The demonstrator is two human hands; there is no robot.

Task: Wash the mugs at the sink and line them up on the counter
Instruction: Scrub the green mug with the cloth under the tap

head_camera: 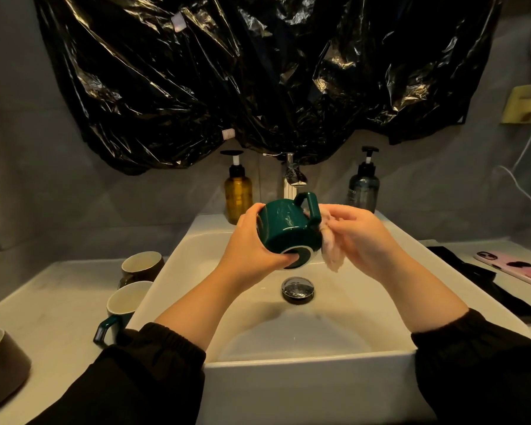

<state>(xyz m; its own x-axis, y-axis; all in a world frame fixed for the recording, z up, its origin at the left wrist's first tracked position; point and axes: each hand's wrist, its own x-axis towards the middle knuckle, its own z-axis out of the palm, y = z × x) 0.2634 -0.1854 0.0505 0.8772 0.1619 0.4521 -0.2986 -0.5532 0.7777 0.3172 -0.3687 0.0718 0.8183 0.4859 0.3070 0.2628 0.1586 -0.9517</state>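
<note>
Seemingly midway, the left hand (252, 240) grips a green mug (288, 228), the right hand (365, 237) pinches a cloth (331, 256) against it, and three other mugs (141, 265) wait on the table (59, 286) to their left.

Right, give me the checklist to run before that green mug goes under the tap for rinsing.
1. Left hand grips green mug: ok.
2. Mug held over the sink: ok.
3. Cloth held in right hand, against the mug by its handle: ok.
4. Faucet running: cannot tell.
5. Mug's inside clean: cannot tell, its opening faces away.
</note>
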